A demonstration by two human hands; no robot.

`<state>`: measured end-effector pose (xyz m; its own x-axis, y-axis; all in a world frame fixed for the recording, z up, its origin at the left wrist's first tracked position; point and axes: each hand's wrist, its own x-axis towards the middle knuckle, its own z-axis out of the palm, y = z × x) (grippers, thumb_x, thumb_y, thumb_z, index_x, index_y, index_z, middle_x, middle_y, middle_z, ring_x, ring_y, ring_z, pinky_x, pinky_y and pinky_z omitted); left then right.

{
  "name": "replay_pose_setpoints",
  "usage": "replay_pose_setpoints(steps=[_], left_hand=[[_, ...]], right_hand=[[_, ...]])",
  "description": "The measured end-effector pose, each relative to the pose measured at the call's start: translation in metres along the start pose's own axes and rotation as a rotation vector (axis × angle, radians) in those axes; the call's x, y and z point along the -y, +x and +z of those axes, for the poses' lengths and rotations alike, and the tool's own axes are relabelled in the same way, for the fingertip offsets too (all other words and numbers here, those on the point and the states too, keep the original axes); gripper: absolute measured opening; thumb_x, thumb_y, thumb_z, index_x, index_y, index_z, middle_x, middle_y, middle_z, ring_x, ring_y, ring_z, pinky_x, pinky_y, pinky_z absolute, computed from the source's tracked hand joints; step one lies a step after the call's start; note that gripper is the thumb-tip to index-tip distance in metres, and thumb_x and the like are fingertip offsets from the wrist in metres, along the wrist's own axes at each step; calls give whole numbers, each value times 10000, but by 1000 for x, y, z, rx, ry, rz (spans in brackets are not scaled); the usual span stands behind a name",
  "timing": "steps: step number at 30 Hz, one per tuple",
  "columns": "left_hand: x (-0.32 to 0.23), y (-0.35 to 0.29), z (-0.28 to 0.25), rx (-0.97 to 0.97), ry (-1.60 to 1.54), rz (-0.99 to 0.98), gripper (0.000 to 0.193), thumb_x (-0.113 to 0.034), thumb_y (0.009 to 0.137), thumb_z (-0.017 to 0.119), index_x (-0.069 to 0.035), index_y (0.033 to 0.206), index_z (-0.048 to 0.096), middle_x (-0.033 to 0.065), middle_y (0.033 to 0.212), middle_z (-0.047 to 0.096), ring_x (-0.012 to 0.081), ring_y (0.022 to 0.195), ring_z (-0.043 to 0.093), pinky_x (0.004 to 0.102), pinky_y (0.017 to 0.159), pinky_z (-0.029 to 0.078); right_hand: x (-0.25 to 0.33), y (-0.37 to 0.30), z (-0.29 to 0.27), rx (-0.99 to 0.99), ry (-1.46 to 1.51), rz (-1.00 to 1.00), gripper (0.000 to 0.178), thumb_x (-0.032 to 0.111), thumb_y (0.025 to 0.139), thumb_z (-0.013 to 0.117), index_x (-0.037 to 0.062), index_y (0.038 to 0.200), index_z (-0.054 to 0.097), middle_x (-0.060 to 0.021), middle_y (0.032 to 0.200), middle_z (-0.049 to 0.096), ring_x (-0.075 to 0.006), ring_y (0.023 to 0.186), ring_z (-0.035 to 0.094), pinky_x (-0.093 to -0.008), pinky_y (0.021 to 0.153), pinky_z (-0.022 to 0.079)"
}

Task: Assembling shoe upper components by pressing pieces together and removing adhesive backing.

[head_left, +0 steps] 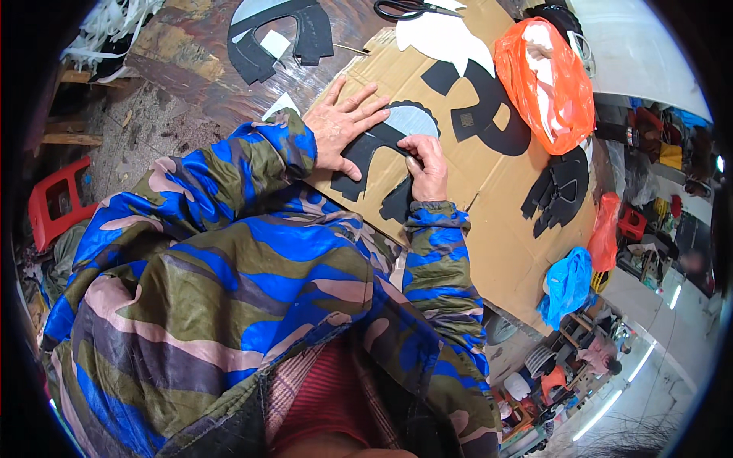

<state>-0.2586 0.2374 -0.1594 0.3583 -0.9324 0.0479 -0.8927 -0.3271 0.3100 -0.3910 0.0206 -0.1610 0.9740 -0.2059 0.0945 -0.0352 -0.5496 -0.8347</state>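
A black U-shaped sheet piece (396,201) with a scalloped upper edge lies on the brown cardboard (489,221) in front of me. Along its curved end shows a pale grey patch (412,120). My left hand (341,128) rests flat on the left side of this piece, fingers spread. At the inner curve, my right hand (429,168) is closed, thumb and fingers pinching the edge of the black piece. The fingertips hide part of that edge.
Similar black pieces (500,114) lie to the right, with another (314,46) at the far left. Scissors (405,8) rest by a white cut sheet (435,38). An orange plastic bag (546,91) and a blue bag (567,286) are on the right; a red stool (57,202) stands left.
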Motion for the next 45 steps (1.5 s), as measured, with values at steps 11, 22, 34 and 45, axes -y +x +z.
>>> replay_pose_setpoints(steps=[11,22,34,45], left_hand=[[-56,14,20,-72,-22,12,1116,-817,773,494,9,1511,361,158,1642,226,344,1548,84,716,1153,22],[-51,20,21,-48,-154,252,1094,-871,755,461,-90,1519,401,188,1640,211,356,1545,87,741,1138,-32],[-33,14,26,64,-263,599,728,-515,942,548,33,1416,490,197,1512,450,317,1463,356,678,1186,92],[-49,44,25,-505,-285,287,255,-73,652,747,-130,897,708,7,845,613,234,935,580,472,904,407]], right_hand=[[-33,-4,-5,-103,794,188,649,-175,734,451,-18,1362,491,-146,1351,560,-231,1251,561,-309,1044,435],[-24,-5,2,-183,760,231,692,-254,700,426,-33,1352,491,-156,1340,549,-234,1243,563,-334,1064,440],[-29,-4,2,-203,699,218,684,-239,686,438,-34,1334,517,-155,1332,584,-237,1238,589,-310,1061,462],[-26,-5,5,-226,705,233,660,-280,693,402,-18,1279,558,-118,1280,603,-222,1218,595,-316,1055,458]])
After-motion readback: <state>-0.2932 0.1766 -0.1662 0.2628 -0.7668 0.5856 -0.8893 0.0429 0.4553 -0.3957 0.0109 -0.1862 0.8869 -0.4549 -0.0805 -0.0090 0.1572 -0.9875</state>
